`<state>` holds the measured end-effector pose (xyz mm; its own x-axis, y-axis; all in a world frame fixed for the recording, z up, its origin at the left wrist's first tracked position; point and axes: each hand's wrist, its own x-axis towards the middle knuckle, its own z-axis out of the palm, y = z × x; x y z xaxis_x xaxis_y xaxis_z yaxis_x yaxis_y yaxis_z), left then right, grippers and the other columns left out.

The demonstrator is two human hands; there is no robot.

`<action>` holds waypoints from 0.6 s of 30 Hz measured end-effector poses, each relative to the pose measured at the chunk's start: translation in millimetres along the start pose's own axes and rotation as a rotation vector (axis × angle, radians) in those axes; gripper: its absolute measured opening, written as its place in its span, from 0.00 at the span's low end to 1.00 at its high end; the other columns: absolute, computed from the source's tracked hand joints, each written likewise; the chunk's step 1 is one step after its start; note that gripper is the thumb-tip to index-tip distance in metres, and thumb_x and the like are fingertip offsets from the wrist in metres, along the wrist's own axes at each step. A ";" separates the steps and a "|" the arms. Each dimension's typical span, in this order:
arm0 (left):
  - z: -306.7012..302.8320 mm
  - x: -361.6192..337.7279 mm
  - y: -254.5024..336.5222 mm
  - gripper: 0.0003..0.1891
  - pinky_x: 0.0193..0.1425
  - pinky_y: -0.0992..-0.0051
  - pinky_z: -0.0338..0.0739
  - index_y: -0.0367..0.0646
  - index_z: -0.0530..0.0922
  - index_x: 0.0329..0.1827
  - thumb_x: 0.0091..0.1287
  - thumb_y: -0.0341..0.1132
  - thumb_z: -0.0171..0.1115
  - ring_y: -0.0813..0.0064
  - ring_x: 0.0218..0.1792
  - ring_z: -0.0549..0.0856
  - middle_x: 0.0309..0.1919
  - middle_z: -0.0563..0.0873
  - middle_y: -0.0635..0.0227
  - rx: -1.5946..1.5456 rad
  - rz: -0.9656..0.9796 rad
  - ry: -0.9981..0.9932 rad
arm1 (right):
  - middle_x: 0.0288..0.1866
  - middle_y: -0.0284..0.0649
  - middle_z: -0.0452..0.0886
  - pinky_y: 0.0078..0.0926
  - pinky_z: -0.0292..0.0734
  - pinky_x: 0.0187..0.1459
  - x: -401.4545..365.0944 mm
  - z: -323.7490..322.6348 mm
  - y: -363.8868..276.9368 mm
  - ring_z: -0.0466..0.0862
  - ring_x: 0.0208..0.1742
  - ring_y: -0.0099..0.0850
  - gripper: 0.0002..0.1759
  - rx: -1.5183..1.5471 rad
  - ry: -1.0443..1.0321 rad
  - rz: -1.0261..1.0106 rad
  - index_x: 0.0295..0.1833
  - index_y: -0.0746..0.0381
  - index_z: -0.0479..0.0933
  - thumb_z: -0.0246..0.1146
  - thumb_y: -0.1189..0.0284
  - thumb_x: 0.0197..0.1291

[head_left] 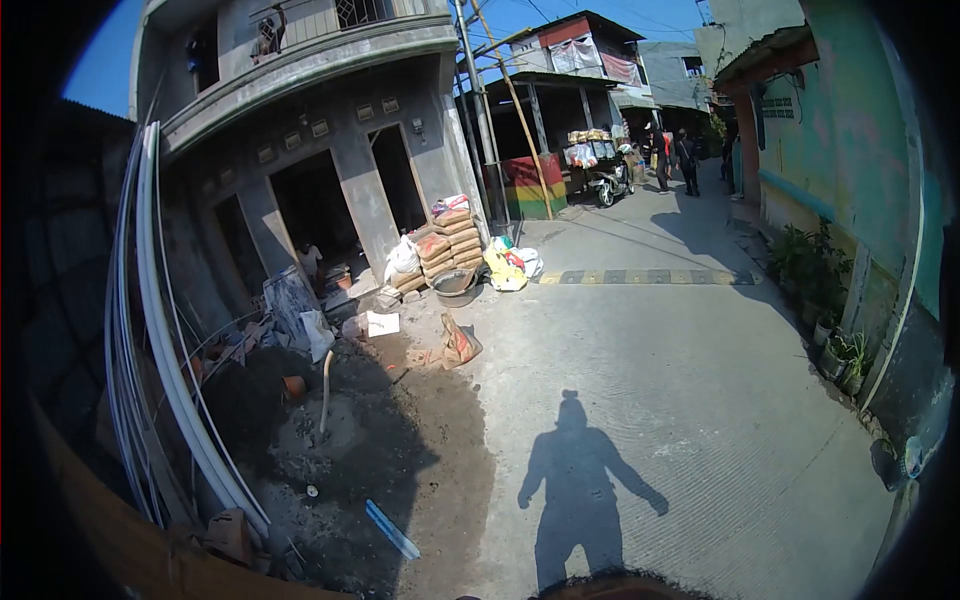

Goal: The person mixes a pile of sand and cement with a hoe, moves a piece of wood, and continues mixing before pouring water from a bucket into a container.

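Neither of my hands is in view. My shadow falls on the concrete lane, with both arms held away from the body. On the dark, sandy ground to the left lies a short blue length of pipe. Beyond it a wooden handle sticks up from a heap of grey sand or cement mix. A crumpled brown sack sits at the lane's edge. Behind it stand stacked cement sacks and a round black tub.
Long pale pipes lean at the left beside an unfinished house. A striped speed bump crosses the lane. Farther off are a loaded motorcycle and several people. Potted plants line the right wall.
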<state>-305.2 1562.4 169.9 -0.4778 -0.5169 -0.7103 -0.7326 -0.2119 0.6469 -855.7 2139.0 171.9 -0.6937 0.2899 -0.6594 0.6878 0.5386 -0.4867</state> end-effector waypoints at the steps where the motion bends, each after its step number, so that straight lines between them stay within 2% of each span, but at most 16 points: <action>1: 4.8 2.1 20.6 0.14 0.35 0.63 0.79 0.42 0.84 0.39 0.61 0.43 0.63 0.66 0.33 0.85 0.33 0.87 0.60 -0.029 -0.011 0.025 | 0.30 0.48 0.81 0.37 0.75 0.18 21.8 14.1 -49.5 0.80 0.22 0.35 0.11 -0.048 0.001 -0.077 0.40 0.63 0.78 0.55 0.66 0.64; 3: 6.5 10.0 51.1 0.14 0.35 0.64 0.79 0.41 0.84 0.39 0.61 0.43 0.63 0.66 0.32 0.85 0.33 0.86 0.59 -0.087 -0.006 0.067 | 0.30 0.49 0.83 0.39 0.76 0.18 81.0 65.0 -170.0 0.81 0.22 0.35 0.11 -0.175 0.012 -0.350 0.39 0.63 0.78 0.55 0.67 0.64; 4: 7.8 17.3 59.6 0.14 0.34 0.64 0.79 0.41 0.84 0.39 0.61 0.43 0.63 0.67 0.32 0.85 0.33 0.86 0.59 -0.106 -0.008 0.083 | 0.19 0.45 0.79 0.38 0.75 0.17 98.3 90.6 -239.7 0.81 0.19 0.34 0.10 -0.431 -0.060 -0.494 0.32 0.63 0.79 0.58 0.69 0.62; 6: -0.6 28.0 68.1 0.14 0.34 0.64 0.80 0.41 0.84 0.39 0.61 0.43 0.63 0.67 0.31 0.85 0.32 0.86 0.59 -0.151 -0.019 0.106 | 0.20 0.40 0.76 0.32 0.70 0.16 71.5 148.3 -339.6 0.78 0.18 0.31 0.07 -0.100 0.092 -0.917 0.35 0.64 0.77 0.60 0.70 0.60; 7: -5.2 33.7 66.8 0.14 0.34 0.64 0.80 0.41 0.84 0.39 0.61 0.43 0.63 0.67 0.31 0.85 0.32 0.86 0.59 -0.171 -0.037 0.110 | 0.22 0.40 0.77 0.29 0.68 0.17 53.8 182.5 -383.5 0.77 0.18 0.30 0.07 -0.046 0.057 -0.930 0.40 0.63 0.76 0.61 0.71 0.59; 8: -6.9 39.3 61.5 0.14 0.34 0.64 0.80 0.41 0.84 0.39 0.61 0.43 0.63 0.67 0.31 0.85 0.32 0.86 0.59 -0.188 -0.063 0.118 | 0.26 0.40 0.79 0.28 0.67 0.19 -38.7 193.0 -415.5 0.78 0.21 0.29 0.10 0.157 -0.165 -0.873 0.45 0.63 0.75 0.61 0.72 0.59; 9: -10.4 38.5 46.1 0.14 0.34 0.64 0.80 0.41 0.84 0.39 0.61 0.43 0.63 0.67 0.31 0.85 0.32 0.86 0.59 -0.203 -0.087 0.125 | 0.29 0.42 0.80 0.28 0.73 0.26 -99.7 211.9 -437.1 0.79 0.25 0.28 0.11 0.126 -0.177 -0.915 0.46 0.65 0.75 0.61 0.74 0.57; 12: -24.0 15.8 -56.7 0.14 0.33 0.64 0.80 0.41 0.84 0.39 0.60 0.43 0.63 0.67 0.30 0.85 0.31 0.86 0.58 -0.210 -0.157 0.142 | 0.28 0.39 0.79 0.25 0.72 0.26 -174.8 299.8 -436.4 0.77 0.24 0.25 0.12 0.076 -0.393 -1.059 0.47 0.67 0.75 0.60 0.75 0.58; 13: -29.7 10.3 -94.2 0.14 0.33 0.64 0.80 0.41 0.84 0.39 0.60 0.43 0.63 0.67 0.30 0.85 0.31 0.86 0.58 -0.209 -0.207 0.177 | 0.28 0.39 0.79 0.24 0.72 0.26 -199.4 320.1 -419.8 0.76 0.24 0.24 0.11 -0.049 -0.431 -1.094 0.47 0.67 0.75 0.60 0.75 0.58; 14: -48.7 17.2 -113.6 0.14 0.33 0.65 0.80 0.41 0.84 0.39 0.60 0.43 0.63 0.67 0.29 0.85 0.31 0.86 0.58 -0.223 -0.241 0.227 | 0.31 0.41 0.80 0.25 0.75 0.27 -198.7 347.2 -396.8 0.79 0.25 0.28 0.10 -0.141 -0.500 -1.091 0.44 0.67 0.76 0.59 0.74 0.59; 15: -56.4 19.4 -126.8 0.14 0.33 0.65 0.80 0.41 0.84 0.39 0.60 0.43 0.63 0.67 0.29 0.85 0.31 0.86 0.58 -0.282 -0.276 0.299 | 0.32 0.42 0.80 0.27 0.75 0.27 -205.6 364.3 -369.3 0.81 0.26 0.30 0.11 -0.245 -0.522 -0.985 0.44 0.66 0.76 0.60 0.72 0.58; 16: -95.0 -28.4 -63.3 0.13 0.29 0.68 0.79 0.41 0.84 0.37 0.60 0.43 0.63 0.70 0.25 0.84 0.26 0.85 0.61 -0.510 -0.218 0.458 | 0.33 0.41 0.80 0.28 0.72 0.24 -188.5 387.3 -333.4 0.78 0.27 0.27 0.15 -0.336 -0.534 -0.895 0.45 0.63 0.76 0.64 0.65 0.57; 17: -121.8 -4.8 -66.2 0.13 0.26 0.69 0.76 0.42 0.83 0.36 0.60 0.43 0.64 0.72 0.24 0.83 0.25 0.85 0.63 -0.481 -0.275 0.564 | 0.39 0.43 0.79 0.31 0.74 0.27 -199.0 392.2 -304.4 0.80 0.30 0.29 0.16 -0.435 -0.659 -0.569 0.48 0.61 0.75 0.64 0.63 0.58; 18: -152.5 19.2 -87.6 0.13 0.24 0.70 0.74 0.42 0.82 0.39 0.62 0.43 0.63 0.72 0.23 0.81 0.28 0.85 0.66 -0.642 -0.393 0.502 | 0.44 0.43 0.78 0.33 0.75 0.29 -202.8 394.6 -270.4 0.81 0.33 0.31 0.17 -0.418 -0.716 -0.242 0.52 0.59 0.74 0.62 0.63 0.60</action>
<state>-176.3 1444.6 141.9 0.1281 -0.5788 -0.8054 -0.3150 -0.7938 0.5203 -816.6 1622.4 211.1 -0.4123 -0.3631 -0.8356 0.3060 0.8087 -0.5024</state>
